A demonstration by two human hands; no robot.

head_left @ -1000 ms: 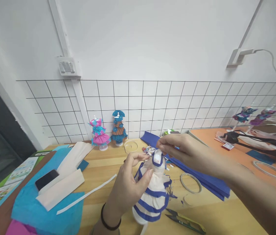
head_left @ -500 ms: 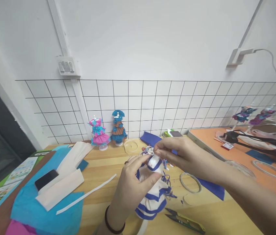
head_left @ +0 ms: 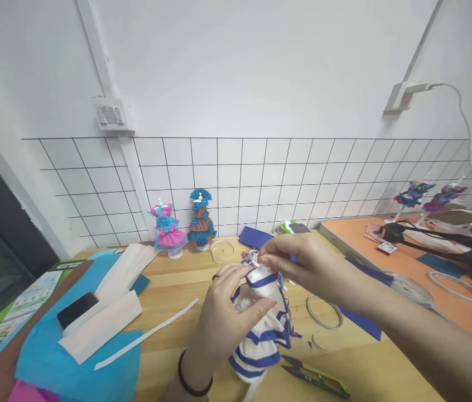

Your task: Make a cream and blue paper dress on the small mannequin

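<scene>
In front of me a small dress form wears a white paper dress [head_left: 256, 353] with blue-edged tiers. My left hand [head_left: 230, 312] is curved round its upper body from the left, thumb and fingers gripping the bodice. With fingertips pinched together, my right hand [head_left: 290, 255] holds the top of the dress form at its neck. That neck is mostly hidden behind the fingers. Thread snips [head_left: 315, 378] lie just right of the skirt. A wire ring [head_left: 324, 311] rests beyond them.
Left are a phone [head_left: 77, 310], white crepe paper [head_left: 100, 328], a paper strip [head_left: 146, 334] and blue paper [head_left: 77, 363]. Two dressed forms, one pink and blue [head_left: 170, 237], one blue and brown [head_left: 201, 223], stand by the wall. An orange table [head_left: 353, 231] adjoins on the right.
The dress form has turned slightly in my hands, and its white bodice with blue band faces more to the left. Both hands keep their hold; the whole view has shifted a little.
</scene>
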